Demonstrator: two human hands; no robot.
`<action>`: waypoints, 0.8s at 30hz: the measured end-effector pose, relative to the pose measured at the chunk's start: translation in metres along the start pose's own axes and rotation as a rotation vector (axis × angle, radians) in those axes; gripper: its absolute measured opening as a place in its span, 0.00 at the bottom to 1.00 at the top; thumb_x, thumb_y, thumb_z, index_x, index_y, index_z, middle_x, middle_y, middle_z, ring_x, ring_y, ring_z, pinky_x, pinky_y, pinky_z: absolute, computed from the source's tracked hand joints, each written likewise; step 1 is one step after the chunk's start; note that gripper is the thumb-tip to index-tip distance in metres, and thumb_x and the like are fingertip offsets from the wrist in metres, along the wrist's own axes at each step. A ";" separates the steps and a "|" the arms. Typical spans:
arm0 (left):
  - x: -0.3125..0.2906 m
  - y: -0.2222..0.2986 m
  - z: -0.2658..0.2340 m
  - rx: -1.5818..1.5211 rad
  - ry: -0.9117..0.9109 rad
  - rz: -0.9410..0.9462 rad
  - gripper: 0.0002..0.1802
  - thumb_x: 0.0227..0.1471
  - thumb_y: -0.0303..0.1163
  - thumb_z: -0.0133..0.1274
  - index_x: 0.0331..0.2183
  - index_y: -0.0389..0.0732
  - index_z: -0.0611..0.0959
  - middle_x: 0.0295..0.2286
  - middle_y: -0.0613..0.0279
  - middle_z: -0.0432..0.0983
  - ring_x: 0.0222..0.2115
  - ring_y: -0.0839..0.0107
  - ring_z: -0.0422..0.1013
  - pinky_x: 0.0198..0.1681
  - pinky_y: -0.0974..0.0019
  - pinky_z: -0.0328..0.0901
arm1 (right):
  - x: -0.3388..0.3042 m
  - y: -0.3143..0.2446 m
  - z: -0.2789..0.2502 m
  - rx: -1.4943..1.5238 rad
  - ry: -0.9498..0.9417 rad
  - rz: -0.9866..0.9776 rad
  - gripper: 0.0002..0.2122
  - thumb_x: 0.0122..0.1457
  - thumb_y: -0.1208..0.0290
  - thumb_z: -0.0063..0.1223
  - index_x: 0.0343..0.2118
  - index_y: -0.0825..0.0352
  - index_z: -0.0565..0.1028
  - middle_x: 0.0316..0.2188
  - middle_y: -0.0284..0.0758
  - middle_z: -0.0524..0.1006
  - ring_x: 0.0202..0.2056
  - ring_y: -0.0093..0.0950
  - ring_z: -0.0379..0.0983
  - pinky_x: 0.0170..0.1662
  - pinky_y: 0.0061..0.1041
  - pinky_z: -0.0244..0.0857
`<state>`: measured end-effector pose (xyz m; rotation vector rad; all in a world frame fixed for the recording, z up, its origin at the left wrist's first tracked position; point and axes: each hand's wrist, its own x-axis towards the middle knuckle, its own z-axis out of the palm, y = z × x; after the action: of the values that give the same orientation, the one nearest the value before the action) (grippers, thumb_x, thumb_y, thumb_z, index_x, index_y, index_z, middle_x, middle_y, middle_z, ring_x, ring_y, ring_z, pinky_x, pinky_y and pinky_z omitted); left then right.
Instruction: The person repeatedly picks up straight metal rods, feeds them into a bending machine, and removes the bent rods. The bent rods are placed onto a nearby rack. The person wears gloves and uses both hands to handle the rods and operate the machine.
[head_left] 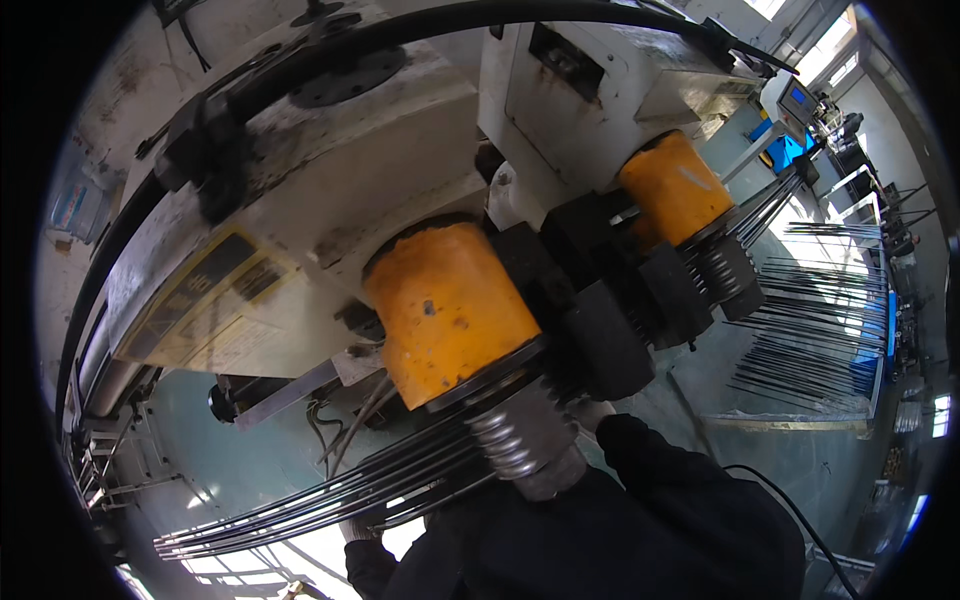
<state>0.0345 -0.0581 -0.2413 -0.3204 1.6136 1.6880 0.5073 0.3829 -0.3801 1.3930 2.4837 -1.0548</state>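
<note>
A bundle of long thin dark metal rods [330, 497] reaches from the lower left up to a grooved steel block [515, 440] on the machine. My left hand [357, 528], in a pale glove, is just beneath the rods; its fingers are hidden, so I cannot tell whether it grips them. My right hand [592, 412] is beside the grooved block, mostly covered by the machine parts, with its fingers out of sight. Above the block sits a worn orange cylinder [455, 310]. A second orange cylinder [678, 188] stands farther right, over another grooved block [722, 272].
The pale machine body [400, 170] fills the upper middle, with a thick black hose [480, 14] arching over it. Many dark rods [810, 315] lie on a rack at the right. A control panel [798, 98] stands at the far right. A black cable [800, 520] crosses the floor.
</note>
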 end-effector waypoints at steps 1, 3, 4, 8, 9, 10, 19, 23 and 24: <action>-0.007 -0.014 0.038 0.252 -0.146 0.151 0.18 0.70 0.39 0.53 0.53 0.37 0.82 0.51 0.54 0.84 0.48 0.59 0.80 0.51 0.53 0.77 | 0.012 0.005 -0.013 -0.055 -0.021 0.054 0.19 0.71 0.57 0.50 0.60 0.59 0.79 0.54 0.46 0.83 0.56 0.48 0.79 0.58 0.43 0.73; -0.015 -0.016 0.083 0.088 -0.107 -0.042 0.18 0.69 0.39 0.54 0.53 0.38 0.82 0.50 0.54 0.84 0.47 0.59 0.80 0.49 0.53 0.77 | 0.032 0.005 -0.042 0.023 -0.073 0.194 0.19 0.70 0.56 0.51 0.58 0.60 0.80 0.53 0.47 0.83 0.55 0.48 0.80 0.57 0.43 0.73; -0.015 -0.013 0.098 -0.016 -0.078 -0.105 0.17 0.69 0.39 0.54 0.52 0.38 0.81 0.49 0.54 0.84 0.46 0.59 0.80 0.49 0.53 0.77 | 0.041 0.001 -0.057 0.064 -0.094 0.259 0.20 0.70 0.55 0.52 0.57 0.61 0.80 0.52 0.47 0.84 0.55 0.48 0.80 0.57 0.43 0.73; -0.010 0.012 0.122 -0.099 -0.089 -0.105 0.16 0.68 0.38 0.56 0.51 0.38 0.81 0.47 0.55 0.84 0.44 0.59 0.80 0.46 0.53 0.77 | 0.048 -0.032 -0.101 0.235 -0.125 0.424 0.21 0.68 0.53 0.54 0.53 0.63 0.83 0.49 0.48 0.85 0.53 0.49 0.81 0.55 0.43 0.74; -0.008 0.019 0.122 -0.104 -0.100 -0.100 0.16 0.68 0.38 0.56 0.51 0.38 0.81 0.46 0.55 0.85 0.43 0.59 0.80 0.46 0.53 0.77 | 0.041 -0.039 -0.106 0.321 -0.085 0.396 0.21 0.68 0.52 0.54 0.52 0.63 0.84 0.48 0.48 0.85 0.53 0.49 0.81 0.55 0.43 0.74; -0.004 0.022 0.123 -0.112 -0.112 -0.094 0.16 0.68 0.37 0.56 0.51 0.38 0.81 0.46 0.55 0.85 0.43 0.58 0.80 0.45 0.53 0.77 | 0.034 -0.045 -0.108 0.305 -0.137 0.487 0.21 0.68 0.51 0.54 0.51 0.64 0.84 0.47 0.48 0.85 0.52 0.49 0.81 0.54 0.44 0.74; 0.034 0.010 0.095 -0.173 -0.390 -0.086 0.14 0.65 0.36 0.59 0.48 0.39 0.81 0.41 0.56 0.86 0.37 0.58 0.80 0.40 0.53 0.76 | -0.070 -0.041 -0.079 0.431 0.027 0.702 0.21 0.64 0.53 0.62 0.43 0.71 0.86 0.38 0.46 0.88 0.43 0.41 0.85 0.51 0.38 0.74; 0.012 0.005 0.091 0.749 -0.497 0.325 0.13 0.66 0.40 0.56 0.45 0.42 0.81 0.33 0.58 0.79 0.33 0.56 0.75 0.38 0.51 0.72 | -0.106 -0.062 -0.108 0.429 0.268 0.611 0.17 0.66 0.59 0.62 0.42 0.71 0.86 0.35 0.43 0.86 0.39 0.31 0.84 0.47 0.31 0.74; 0.004 0.006 0.090 0.773 -0.466 0.348 0.13 0.67 0.41 0.55 0.44 0.43 0.81 0.30 0.58 0.76 0.32 0.56 0.74 0.37 0.50 0.70 | -0.109 -0.071 -0.121 0.455 0.323 0.612 0.18 0.66 0.58 0.62 0.44 0.71 0.86 0.36 0.45 0.87 0.40 0.35 0.84 0.48 0.32 0.75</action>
<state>0.0572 0.0281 -0.2243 0.7152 1.8620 1.1115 0.5420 0.3558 -0.2081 2.4093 1.7960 -1.3593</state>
